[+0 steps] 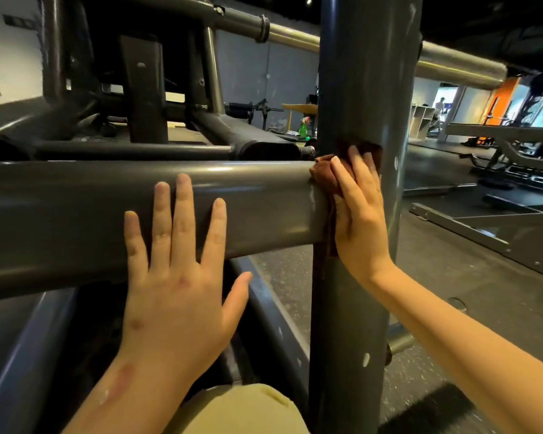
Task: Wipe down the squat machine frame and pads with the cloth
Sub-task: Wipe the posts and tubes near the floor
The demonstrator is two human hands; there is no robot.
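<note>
The squat machine frame is thick dark grey tubing: a horizontal bar (76, 208) runs across the view and meets a vertical post (358, 73). My left hand (179, 270) rests flat on the horizontal bar, fingers spread and straight. My right hand (358, 208) presses a brown cloth (323, 170) against the post right at the joint with the bar. The cloth is bunched under my palm, and a strip of it hangs down beside the post. No pads can be made out clearly.
More grey frame tubes and an upright plate (145, 89) stand behind the bar. A green spray bottle (303, 128) sits on the floor beyond. A steel plate-loading sleeve (452, 65) crosses above. Benches (499, 136) stand at right on the speckled rubber floor (452, 277).
</note>
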